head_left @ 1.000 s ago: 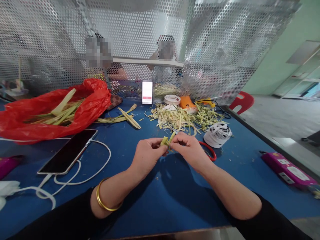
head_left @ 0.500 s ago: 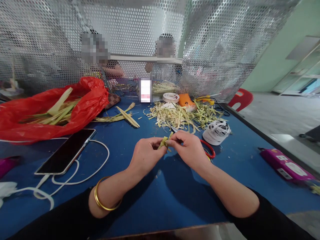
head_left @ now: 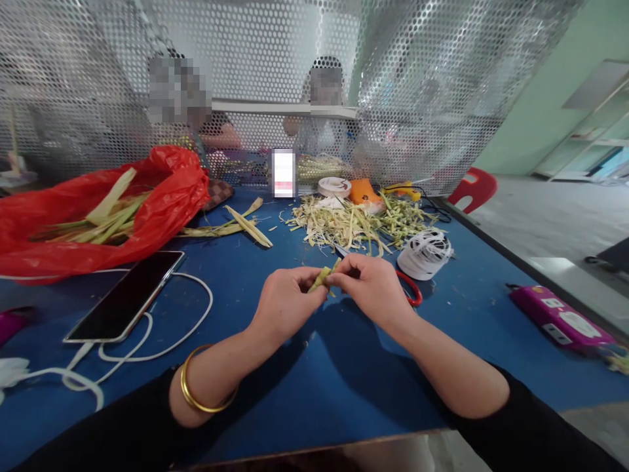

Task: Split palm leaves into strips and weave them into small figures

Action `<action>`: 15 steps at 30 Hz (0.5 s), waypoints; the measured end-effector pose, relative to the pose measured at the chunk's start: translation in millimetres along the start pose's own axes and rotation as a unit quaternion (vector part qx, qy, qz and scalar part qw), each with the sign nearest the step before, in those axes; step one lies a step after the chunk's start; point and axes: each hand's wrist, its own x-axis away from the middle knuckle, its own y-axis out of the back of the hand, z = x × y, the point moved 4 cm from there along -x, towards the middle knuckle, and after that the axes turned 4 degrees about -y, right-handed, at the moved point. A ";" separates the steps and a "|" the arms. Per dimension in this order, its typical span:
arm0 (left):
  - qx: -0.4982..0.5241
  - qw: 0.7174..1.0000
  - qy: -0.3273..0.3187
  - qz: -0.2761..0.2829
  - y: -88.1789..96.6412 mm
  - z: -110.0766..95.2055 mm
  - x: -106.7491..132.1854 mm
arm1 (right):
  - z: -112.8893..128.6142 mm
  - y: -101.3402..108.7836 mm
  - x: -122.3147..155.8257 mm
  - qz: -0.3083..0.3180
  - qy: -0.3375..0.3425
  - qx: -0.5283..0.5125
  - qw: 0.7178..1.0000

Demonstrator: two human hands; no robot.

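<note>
A small folded piece of pale green leaf strip (head_left: 321,278) is pinched between both hands above the blue table (head_left: 314,387). My left hand (head_left: 285,300) grips its left side with thumb and fingers closed. On the right side, my right hand (head_left: 369,283) pinches an end of it with thumb and forefinger. Scissors with red handles (head_left: 413,290) lie partly hidden under my right hand, their blade tip showing beyond the fingers. A heap of cut leaf strips (head_left: 339,223) spreads just past the hands.
A red plastic bag (head_left: 171,196) of long leaves stands left, near a phone (head_left: 128,298) with a white cable. To the right are a white ribbon roll (head_left: 424,257) and a purple packet (head_left: 560,316). Two people sit behind a perforated screen (head_left: 255,59).
The view has shifted slightly. Both hands stay at nearly the same place, still pinching the leaf strip; little else differs.
</note>
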 end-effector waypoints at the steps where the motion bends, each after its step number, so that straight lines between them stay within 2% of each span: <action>1: -0.001 1.000 -0.001 0.003 0.0 0.2 -0.1 | -0.2 0.1 -0.2 0.003 -0.003 -0.003 1.000; 5: 0.035 0.999 0.031 0.024 -2.2 2.8 -1.1 | 0.4 -2.1 0.2 0.014 -0.005 -0.024 1.000; 9: 0.131 0.986 0.083 0.054 -6.2 2.1 -1.9 | 1.5 -4.3 2.5 -0.001 0.000 -0.074 0.997; 11: 0.175 0.979 0.098 0.049 -5.5 0.5 -2.2 | 1.6 -3.8 2.5 -0.008 0.001 -0.118 0.993; 15: 0.222 0.969 0.104 0.018 0.1 -1.2 -3.5 | 2.8 -3.2 -1.4 0.042 0.009 -0.226 0.973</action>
